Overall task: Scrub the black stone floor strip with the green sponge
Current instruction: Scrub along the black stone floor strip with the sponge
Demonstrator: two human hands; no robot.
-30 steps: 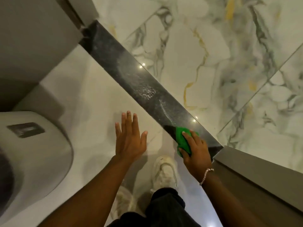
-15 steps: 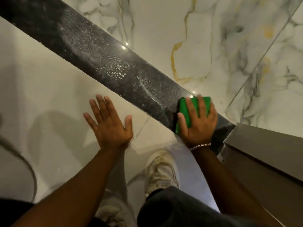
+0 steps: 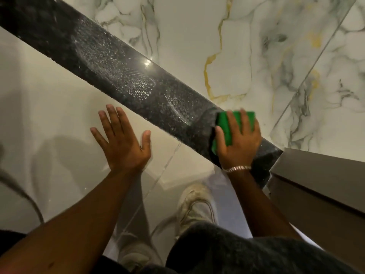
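The right hand (image 3: 238, 144) lies flat on the green sponge (image 3: 227, 128), its grip pressed down over the pad with fingers spread across the top and the thumb along the left edge. That palm-down hold likely serves to spread pressure over the whole pad rather than pinch it. The sponge sits across the black stone floor strip (image 3: 118, 76), at the strip's near right end, just before the grey panel (image 3: 316, 180) that cuts the strip off.

The left hand (image 3: 123, 142) holds nothing; its grip is apart, fingers splayed flat on the pale floor tile (image 3: 49, 107) just near of the strip. It probably props the person's weight while leaning forward.

Left and farther along the strip, a patch of beaded, sudsy wet shows, so that stretch looks already worked. The veined marble floor (image 3: 187, 36) lies beyond the strip. A pale shoe (image 3: 195, 202) stands on the tile, near between the two arms.
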